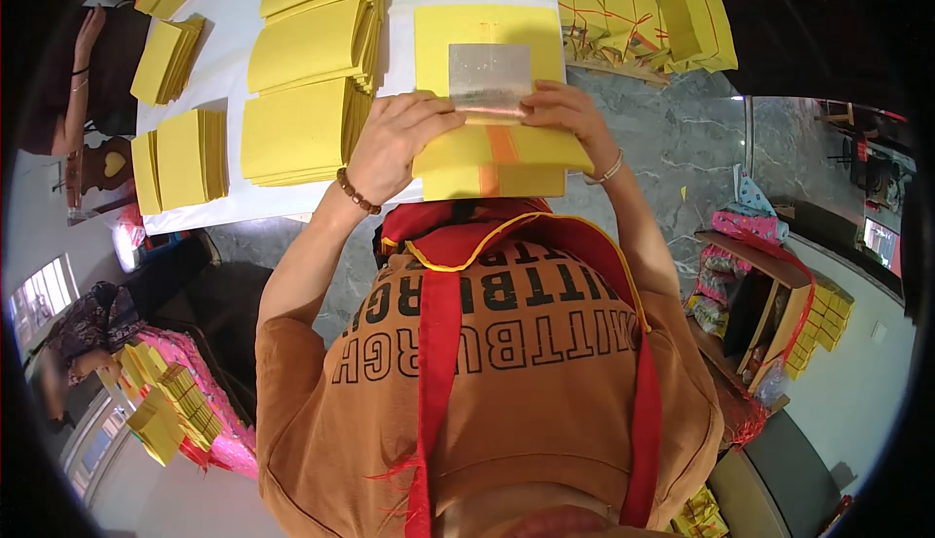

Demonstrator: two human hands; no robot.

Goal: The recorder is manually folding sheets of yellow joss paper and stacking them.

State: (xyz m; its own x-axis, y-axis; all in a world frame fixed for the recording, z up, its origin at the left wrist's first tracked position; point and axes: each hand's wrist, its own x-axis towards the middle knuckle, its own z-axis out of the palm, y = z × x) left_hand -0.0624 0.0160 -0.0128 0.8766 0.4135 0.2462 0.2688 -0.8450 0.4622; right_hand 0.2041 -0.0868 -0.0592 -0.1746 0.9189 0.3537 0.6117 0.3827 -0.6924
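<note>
Orange shirt (506, 382) nearest; white table (234, 12) stacked yellow paper (302, 129); grey marble floor (682, 139).

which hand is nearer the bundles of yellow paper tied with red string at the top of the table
Right. The right hand holds the silver foil sheet just below the tied bundles; the left hand grips the sheet's other side, farther away.

Bright, even light fills the scene, coming partly from a window (39, 295) at the left edge, which is washed out to near white. The silver foil square (490, 78) shows a dull glare, and soft shadows lie beside the yellow paper stacks (302, 129) on the white worktop (234, 12). Fisheye distortion bends straight edges toward a black circular rim. The centre is sharp; the edges look softer and smeared.
</note>
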